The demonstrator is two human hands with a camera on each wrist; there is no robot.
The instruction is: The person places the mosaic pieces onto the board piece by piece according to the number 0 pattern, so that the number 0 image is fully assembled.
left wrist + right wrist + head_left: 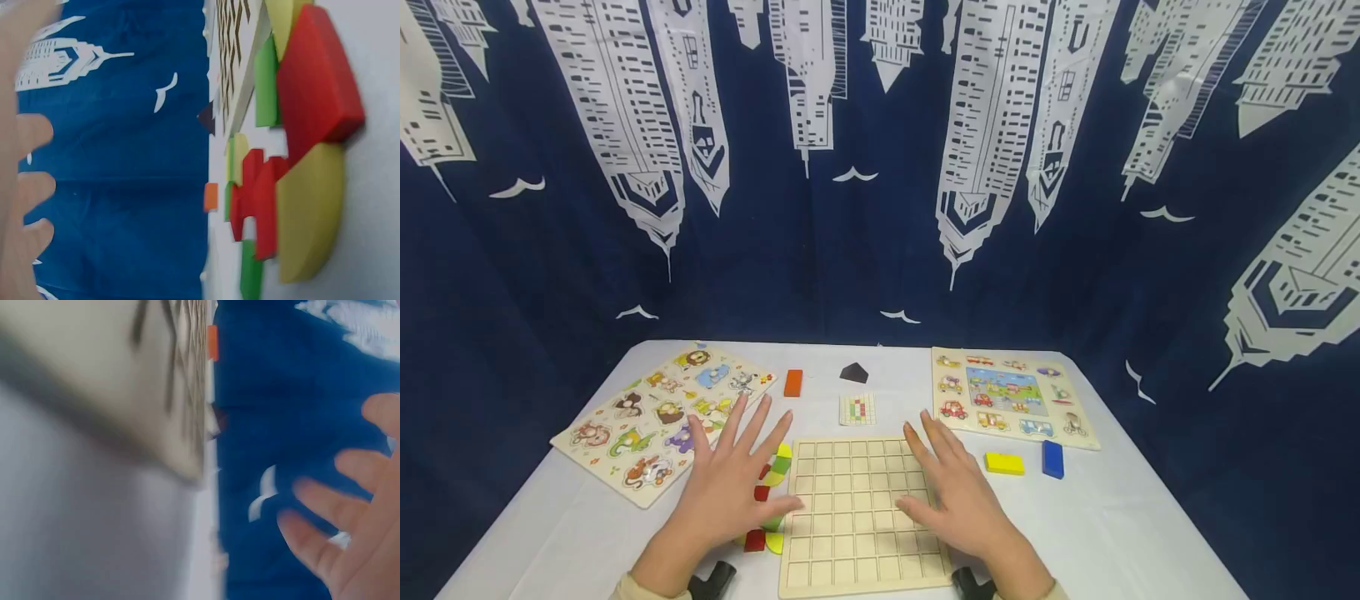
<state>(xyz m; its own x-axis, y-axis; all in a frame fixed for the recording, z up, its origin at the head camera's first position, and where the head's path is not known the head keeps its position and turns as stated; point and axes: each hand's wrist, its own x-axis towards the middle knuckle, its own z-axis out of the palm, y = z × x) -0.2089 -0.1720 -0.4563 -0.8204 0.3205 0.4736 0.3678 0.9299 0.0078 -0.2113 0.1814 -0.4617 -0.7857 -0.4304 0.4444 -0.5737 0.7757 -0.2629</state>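
My left hand is spread with straight fingers above the left edge of a wooden grid board, over a group of coloured pieces. My right hand, fingers also extended, hovers over the board's right edge. Neither holds anything. The board's square cells have no pieces in them. Beside its left edge lie red blocks, yellow quarter-round pieces and green pieces, partly hidden by my left hand in the head view. A small pattern card with a coloured grid lies just beyond the board.
An animal puzzle board lies at the left, a vehicle puzzle board at the back right. An orange block and a black piece sit at the back. Yellow and blue blocks lie right of the grid board.
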